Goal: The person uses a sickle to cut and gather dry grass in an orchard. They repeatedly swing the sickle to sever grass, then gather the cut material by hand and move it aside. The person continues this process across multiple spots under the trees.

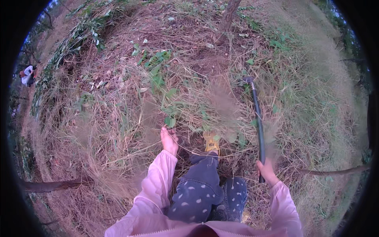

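Observation:
My right hand (pixel 267 171) grips the lower end of a dark-handled tool (pixel 258 121) that looks like a hoe. Its small metal head (pixel 248 79) rests in the grass ahead, partly hidden by stalks. Among dry grass, to the left of my forward foot, is my left hand (pixel 169 141). The fingers are bent beside a green leaf (pixel 170 121) and some thin stalks; whether they pinch a stem is unclear. A yellow shoe (pixel 211 142) shows between the two hands, partly covered by grass.
A tree trunk (pixel 228 22) rises from the ground ahead. Cut leafy branches (pixel 74 37) lie in a heap at the upper left. Bare branches or trunks reach in from the left (pixel 56 185) and right (pixel 334 171). Another person (pixel 27 75) crouches far left.

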`<state>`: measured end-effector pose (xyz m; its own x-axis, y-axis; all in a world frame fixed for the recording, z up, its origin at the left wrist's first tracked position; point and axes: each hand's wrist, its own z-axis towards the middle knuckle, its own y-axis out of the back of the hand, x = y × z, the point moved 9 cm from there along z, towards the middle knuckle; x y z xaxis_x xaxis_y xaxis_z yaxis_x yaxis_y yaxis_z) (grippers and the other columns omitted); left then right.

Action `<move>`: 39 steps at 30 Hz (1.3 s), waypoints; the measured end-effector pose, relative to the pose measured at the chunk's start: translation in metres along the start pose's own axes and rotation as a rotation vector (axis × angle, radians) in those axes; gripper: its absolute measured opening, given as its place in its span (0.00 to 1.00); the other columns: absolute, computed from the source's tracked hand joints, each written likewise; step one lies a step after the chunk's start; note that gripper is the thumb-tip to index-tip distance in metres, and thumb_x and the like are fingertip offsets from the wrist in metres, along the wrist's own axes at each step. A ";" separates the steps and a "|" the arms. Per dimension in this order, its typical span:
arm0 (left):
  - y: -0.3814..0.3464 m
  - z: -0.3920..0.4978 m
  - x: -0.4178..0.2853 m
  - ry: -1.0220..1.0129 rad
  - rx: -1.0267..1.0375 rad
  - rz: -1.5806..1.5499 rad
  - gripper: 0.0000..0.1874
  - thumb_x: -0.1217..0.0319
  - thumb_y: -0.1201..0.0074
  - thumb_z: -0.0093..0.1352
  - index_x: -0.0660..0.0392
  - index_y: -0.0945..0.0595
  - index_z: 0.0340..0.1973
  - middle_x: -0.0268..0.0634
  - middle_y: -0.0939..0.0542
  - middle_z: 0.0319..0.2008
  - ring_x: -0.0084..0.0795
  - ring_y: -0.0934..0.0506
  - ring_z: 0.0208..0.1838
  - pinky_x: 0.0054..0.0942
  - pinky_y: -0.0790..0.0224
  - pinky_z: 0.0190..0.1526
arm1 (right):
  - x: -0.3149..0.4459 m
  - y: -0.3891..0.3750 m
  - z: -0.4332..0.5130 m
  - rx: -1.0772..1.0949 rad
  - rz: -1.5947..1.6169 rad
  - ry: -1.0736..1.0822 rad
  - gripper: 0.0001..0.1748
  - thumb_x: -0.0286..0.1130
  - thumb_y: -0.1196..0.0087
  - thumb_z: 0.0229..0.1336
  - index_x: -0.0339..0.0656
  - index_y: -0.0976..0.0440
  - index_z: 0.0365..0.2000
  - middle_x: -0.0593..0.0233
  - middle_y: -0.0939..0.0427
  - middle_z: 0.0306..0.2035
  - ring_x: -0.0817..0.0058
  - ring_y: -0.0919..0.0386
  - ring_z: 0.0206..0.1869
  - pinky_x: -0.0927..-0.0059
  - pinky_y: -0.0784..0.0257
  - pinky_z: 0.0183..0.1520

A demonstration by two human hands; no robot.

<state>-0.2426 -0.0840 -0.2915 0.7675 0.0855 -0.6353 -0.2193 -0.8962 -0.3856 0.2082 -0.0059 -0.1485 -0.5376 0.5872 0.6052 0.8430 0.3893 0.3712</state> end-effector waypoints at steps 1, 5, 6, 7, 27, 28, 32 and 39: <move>0.006 0.002 -0.007 0.011 -0.004 0.000 0.13 0.55 0.63 0.71 0.44 0.28 0.43 0.25 0.32 0.21 0.18 0.37 0.18 0.19 0.49 0.15 | -0.017 0.004 -0.037 0.006 0.047 -0.021 0.09 0.29 0.52 0.57 0.37 0.40 0.30 0.70 0.35 0.15 0.81 0.36 0.11 0.77 0.39 0.13; 0.033 0.002 -0.037 -0.087 -0.091 -0.079 0.12 0.60 0.65 0.72 0.49 0.27 0.41 0.29 0.33 0.21 0.18 0.38 0.16 0.17 0.48 0.15 | -0.045 0.027 -0.153 -0.220 -0.203 -0.053 0.12 0.30 0.47 0.51 0.34 0.36 0.32 0.67 0.32 0.17 0.80 0.33 0.13 0.76 0.37 0.16; 0.038 -0.001 -0.044 -0.101 -0.076 -0.028 0.13 0.61 0.65 0.71 0.51 0.27 0.40 0.29 0.33 0.21 0.20 0.37 0.17 0.18 0.46 0.16 | -0.032 0.034 -0.164 -0.248 -0.252 0.061 0.13 0.30 0.46 0.50 0.33 0.35 0.32 0.65 0.32 0.17 0.80 0.33 0.14 0.75 0.37 0.16; 0.034 -0.006 -0.050 -0.146 0.019 -0.019 0.13 0.59 0.65 0.73 0.51 0.28 0.40 0.27 0.32 0.21 0.18 0.36 0.20 0.17 0.45 0.20 | -0.031 0.045 -0.172 -0.327 -0.338 0.020 0.14 0.30 0.45 0.48 0.32 0.34 0.31 0.64 0.31 0.17 0.80 0.32 0.14 0.75 0.37 0.16; 0.083 -0.141 -0.047 -0.140 0.168 0.482 0.19 0.76 0.57 0.66 0.58 0.32 0.54 0.39 0.32 0.49 0.22 0.30 0.40 0.19 0.34 0.36 | -0.027 -0.062 -0.130 0.086 0.157 -0.101 0.07 0.27 0.53 0.55 0.37 0.38 0.24 0.69 0.36 0.12 0.79 0.36 0.11 0.75 0.38 0.13; 0.076 -0.145 -0.046 -0.176 0.198 0.447 0.16 0.77 0.58 0.66 0.60 0.30 0.50 0.35 0.29 0.41 0.20 0.30 0.35 0.18 0.34 0.35 | -0.046 -0.050 -0.174 0.148 0.175 -0.062 0.07 0.27 0.53 0.55 0.37 0.37 0.25 0.71 0.37 0.12 0.80 0.37 0.11 0.76 0.39 0.13; 0.038 -0.160 -0.028 -0.173 0.363 0.507 0.12 0.76 0.59 0.68 0.58 0.29 0.47 0.32 0.27 0.38 0.19 0.28 0.34 0.18 0.34 0.33 | -0.092 0.002 -0.286 -0.170 -0.103 -0.036 0.09 0.26 0.48 0.50 0.31 0.34 0.31 0.68 0.32 0.14 0.81 0.32 0.13 0.77 0.37 0.15; -0.054 -0.243 -0.027 -0.131 0.658 0.567 0.09 0.78 0.55 0.66 0.61 0.26 0.41 0.32 0.26 0.37 0.19 0.28 0.36 0.18 0.35 0.41 | -0.037 0.010 -0.235 -0.285 -0.291 0.119 0.16 0.29 0.46 0.48 0.28 0.33 0.35 0.62 0.28 0.16 0.77 0.28 0.15 0.74 0.33 0.17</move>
<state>-0.1055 -0.1438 -0.0907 0.3707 -0.2112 -0.9044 -0.8806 -0.3895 -0.2699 0.2411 -0.1907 -0.0019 -0.7624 0.3896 0.5168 0.6362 0.3049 0.7087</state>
